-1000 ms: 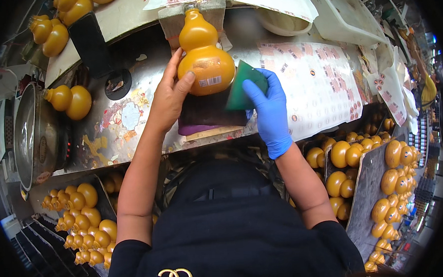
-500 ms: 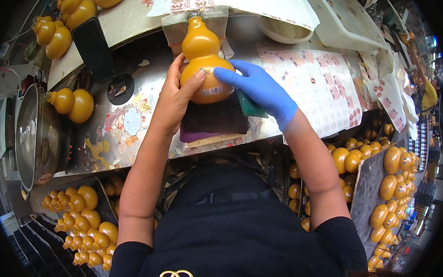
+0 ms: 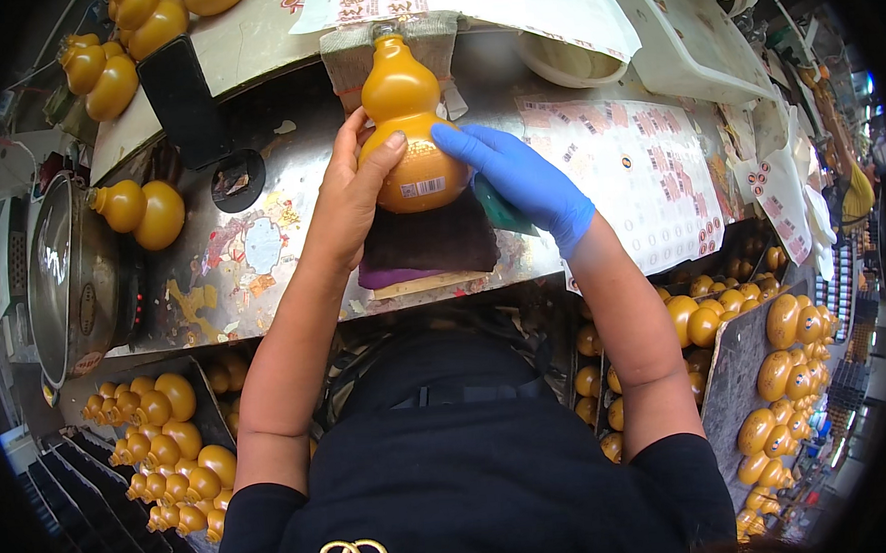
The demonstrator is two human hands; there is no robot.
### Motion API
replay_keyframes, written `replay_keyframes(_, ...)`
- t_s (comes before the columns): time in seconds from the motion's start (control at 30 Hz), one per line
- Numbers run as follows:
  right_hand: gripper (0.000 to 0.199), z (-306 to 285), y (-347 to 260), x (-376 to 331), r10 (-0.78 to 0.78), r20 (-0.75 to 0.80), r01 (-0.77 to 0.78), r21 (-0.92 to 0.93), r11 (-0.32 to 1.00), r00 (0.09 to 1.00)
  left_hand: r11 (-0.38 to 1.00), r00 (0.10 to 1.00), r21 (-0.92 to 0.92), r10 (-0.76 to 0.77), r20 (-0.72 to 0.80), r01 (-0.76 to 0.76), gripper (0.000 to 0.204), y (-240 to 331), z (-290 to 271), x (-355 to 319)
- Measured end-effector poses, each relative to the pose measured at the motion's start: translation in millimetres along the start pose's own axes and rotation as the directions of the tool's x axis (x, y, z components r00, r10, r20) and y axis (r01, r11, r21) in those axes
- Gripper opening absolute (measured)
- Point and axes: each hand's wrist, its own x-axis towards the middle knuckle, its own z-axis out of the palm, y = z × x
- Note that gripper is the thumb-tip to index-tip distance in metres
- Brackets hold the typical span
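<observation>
A yellow gourd-shaped bottle (image 3: 400, 83) lies in front of me, its neck pointing away and resting on a grey cloth-covered support (image 3: 346, 56). On its wide lower bulb sits a small white barcode label (image 3: 422, 188). My bare left hand (image 3: 351, 186) grips the bulb's left side, thumb on top. Against the right side presses my right hand (image 3: 528, 177), in a blue glove, thumb on the bulb and the other fingers mostly hidden. A green flat piece (image 3: 501, 213) shows beneath that glove; whether it is held cannot be told. Under the bottle's base is a dark folded cloth (image 3: 431, 242).
Sticker sheets (image 3: 648, 166) cover the bench's right side. To the left are a phone (image 3: 185, 100) on a stand, another gourd bottle (image 3: 141, 212) and a metal pan (image 3: 62, 276). A white tray (image 3: 692, 48) stands at far right. Racks of gourd bottles (image 3: 177, 461) flank me below.
Both thumbs have shifted slightly up and outward on the bulb, uncovering more of its front. The bottle stays between my hands.
</observation>
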Motion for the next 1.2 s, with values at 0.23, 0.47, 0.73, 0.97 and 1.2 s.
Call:
replay_keyframes(0.23,0.065,0.6,5.5,1.0,-0.07,-0.029,0.07,0.014,0.997,0.997,0.988,0.999,0.15,0.032,-0.012,-0.03,0.065,9.0,9.5,2.1)
replay_keyframes(0.47,0.068,8.6,19.4,-2.9,-0.134,-0.174,0.134,-0.013,0.991,0.976,0.996,1.0,-0.087,-0.029,0.011,0.03,0.073,3.0,-9.0,1.9)
replay_keyframes(0.73,0.06,13.5,25.3,-6.4,-0.132,-0.122,0.142,0.076,0.987,0.984,0.978,0.99,0.191,0.056,0.132,-0.081,0.08,0.3,-8.7,-9.5)
replay_keyframes(0.97,0.019,20.3,24.0,-37.3,-0.365,-0.566,0.587,0.276,0.761,0.739,0.997,0.983,0.069,0.01,0.184,-0.023,0.075,-5.1,-19.7,-4.5)
replay_keyframes(1.2,0.033,48.5,40.0,-32.3,-0.977,0.041,0.661,-0.743,0.11,0.208,0.999,0.982,0.041,0.013,0.191,-0.021,0.073,-7.9,-17.8,-4.8)
